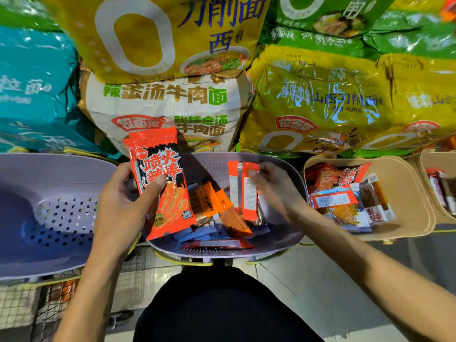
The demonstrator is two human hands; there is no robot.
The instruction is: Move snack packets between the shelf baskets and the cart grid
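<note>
My left hand (121, 206) grips stacked packets (172, 201); at their 3 o'clock my right hand (276, 191) pinches an orange packet (246, 201), upright 12-to-6.

The front snack packet (162, 183) is orange-red with a black panel and white characters, the reversed packet (243, 191) orange-red with a silver seam, the left basket (61, 213) and middle basket (209, 166) hole-dotted lilac, the right basket (407, 193) beige, the noodle bags (333, 99) yellow, cream, teal and green.

Cart grid (17, 307) largely under left basket (61, 174); rightmost basket (436, 160) edge-cropped.
</note>
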